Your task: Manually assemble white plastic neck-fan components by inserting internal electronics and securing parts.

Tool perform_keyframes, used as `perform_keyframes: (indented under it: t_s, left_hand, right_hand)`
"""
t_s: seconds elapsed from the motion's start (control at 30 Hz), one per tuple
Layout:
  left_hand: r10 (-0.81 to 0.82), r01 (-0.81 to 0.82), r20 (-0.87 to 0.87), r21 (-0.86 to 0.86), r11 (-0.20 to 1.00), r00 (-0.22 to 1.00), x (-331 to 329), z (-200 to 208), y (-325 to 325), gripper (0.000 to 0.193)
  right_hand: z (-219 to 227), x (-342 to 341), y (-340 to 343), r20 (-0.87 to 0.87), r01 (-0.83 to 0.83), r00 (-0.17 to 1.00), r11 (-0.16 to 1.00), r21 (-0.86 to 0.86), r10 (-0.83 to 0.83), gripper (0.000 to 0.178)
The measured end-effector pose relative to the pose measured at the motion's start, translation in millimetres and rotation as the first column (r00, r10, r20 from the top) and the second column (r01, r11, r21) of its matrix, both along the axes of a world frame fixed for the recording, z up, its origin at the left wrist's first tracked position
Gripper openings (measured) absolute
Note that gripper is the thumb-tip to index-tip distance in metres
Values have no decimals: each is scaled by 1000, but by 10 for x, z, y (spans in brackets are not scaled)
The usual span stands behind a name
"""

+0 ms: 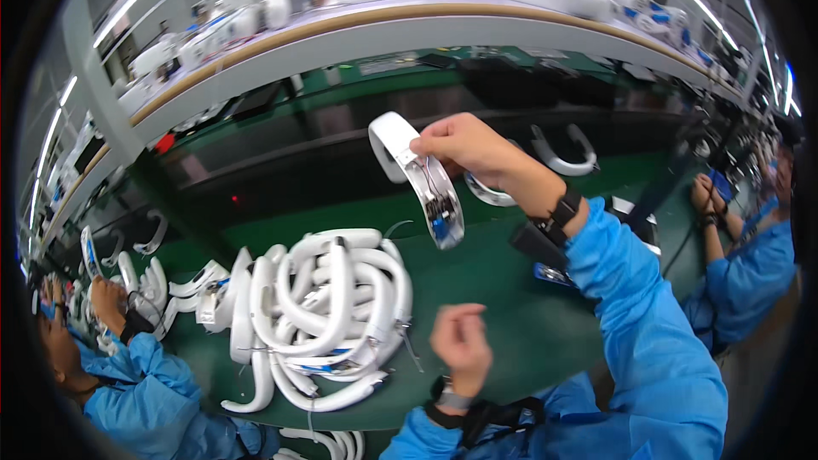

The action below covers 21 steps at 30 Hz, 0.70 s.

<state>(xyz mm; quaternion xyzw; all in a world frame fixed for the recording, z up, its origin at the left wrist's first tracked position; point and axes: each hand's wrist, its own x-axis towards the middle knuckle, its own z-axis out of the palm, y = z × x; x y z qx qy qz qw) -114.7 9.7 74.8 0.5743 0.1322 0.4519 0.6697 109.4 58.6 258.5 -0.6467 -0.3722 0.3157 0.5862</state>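
Raised over the bench, my right hand [464, 146] pinches a white curved plastic housing [394, 138], which looks like part of a neck fan. Its lower end is uncovered and shows thin wires and a small blue part [440, 227]. My left hand [463, 342] hovers lower, apart from the housing, with its fingers curled and nothing visible in them. To its left lies a tangled pile of similar white U-shaped housings [341, 307], some with loose wires. Another white curved piece [492, 195] is partly hidden behind my right forearm.
A green bench top [528, 349] runs beneath my hands. Over it, a shelf [409, 24] carries more white parts. One white U-shaped piece [569, 158] lies farther back. Co-workers in blue sleeves sit left [149, 388] and right [741, 285]. A dark tool [538, 243] is beside my right wrist.
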Motion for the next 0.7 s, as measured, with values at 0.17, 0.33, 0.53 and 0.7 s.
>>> perform_keyframes:
  t_s: [0.17,0.33,0.53,0.7]
  left_hand:
    - [-369,432,228,-408,804,901,274,902,19,47]
    - [-657,613,54,-423,667,752,282,948,-170,43]
    - [-715,614,-181,-399,681,675,233,969,-470,41]
    - [-725,637,-219,-358,683,653,220,853,-529,41]
  right_hand:
    - [-335,-512,-1426,-222,130,969,987,91,-107,22]
    - [-626,-929,-2146,-161,130,980,988,85,-116,29]
    - [-1428,-295,-2706,868,555,469,819,-148,-161,17]
    - [-2038,-45,-2626,964,650,243,719,-248,112,12]
